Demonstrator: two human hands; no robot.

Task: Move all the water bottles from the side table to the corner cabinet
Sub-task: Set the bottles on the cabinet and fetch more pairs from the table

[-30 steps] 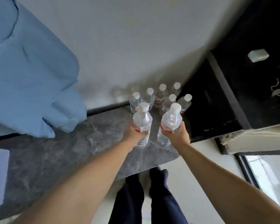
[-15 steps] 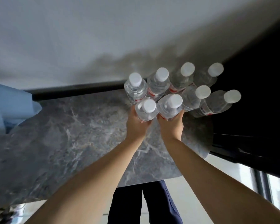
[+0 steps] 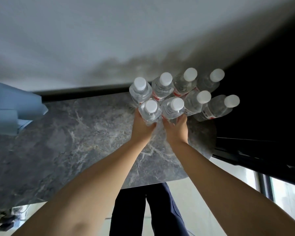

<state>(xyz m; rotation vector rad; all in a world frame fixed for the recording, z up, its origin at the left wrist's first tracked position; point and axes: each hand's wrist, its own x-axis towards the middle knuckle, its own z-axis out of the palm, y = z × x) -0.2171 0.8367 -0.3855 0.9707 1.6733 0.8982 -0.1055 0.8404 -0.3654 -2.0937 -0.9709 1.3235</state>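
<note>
Several clear water bottles with white caps and red labels stand clustered at the far right corner of a grey marble cabinet top (image 3: 75, 142). My left hand (image 3: 141, 126) grips one bottle (image 3: 149, 110) at the front of the cluster. Right beside it, my right hand (image 3: 175, 128) grips a second bottle (image 3: 173, 108). Both held bottles stand upright and touch the row behind, which starts with a bottle (image 3: 140, 90) at the left and ends with a leaning one (image 3: 216, 108) at the right. Whether the held bottles rest on the top is hidden by my hands.
A white wall (image 3: 109, 40) rises right behind the bottles. A dark panel (image 3: 262, 108) borders the marble top on the right. Blue fabric (image 3: 10, 108) hangs over the left end. My dark trouser legs (image 3: 143, 210) and pale floor lie below the front edge.
Both hands have carried their bottles forward to the cluster by the wall. My head has come closer over the marble top, so the bottles look larger.
</note>
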